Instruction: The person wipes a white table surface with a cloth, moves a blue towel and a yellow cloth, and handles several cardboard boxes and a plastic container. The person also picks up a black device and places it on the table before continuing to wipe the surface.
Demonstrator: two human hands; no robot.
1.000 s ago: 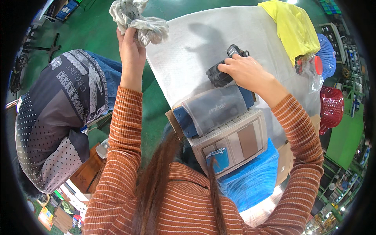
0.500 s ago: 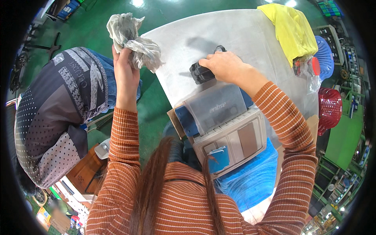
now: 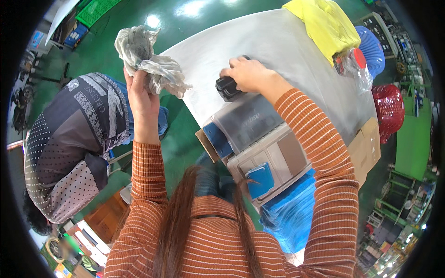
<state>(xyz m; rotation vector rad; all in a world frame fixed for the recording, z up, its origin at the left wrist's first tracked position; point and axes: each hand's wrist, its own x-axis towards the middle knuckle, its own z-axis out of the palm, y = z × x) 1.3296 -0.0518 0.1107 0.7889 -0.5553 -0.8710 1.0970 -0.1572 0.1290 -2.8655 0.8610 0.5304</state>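
At the white surface (image 3: pixel 296 60), right hand (image 3: pixel 250 76) has fingers wrapped round a black object (image 3: pixel 226 88). Off to the left, left hand (image 3: pixel 143 99) grips crumpled grey rag (image 3: pixel 160 73).

Pale cloth (image 3: pixel 165 73) in left hand (image 3: pixel 143 98)

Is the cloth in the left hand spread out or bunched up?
Bunched up: the grey-white cloth is crumpled into thick folds, bulging on both sides of the left hand's grip.
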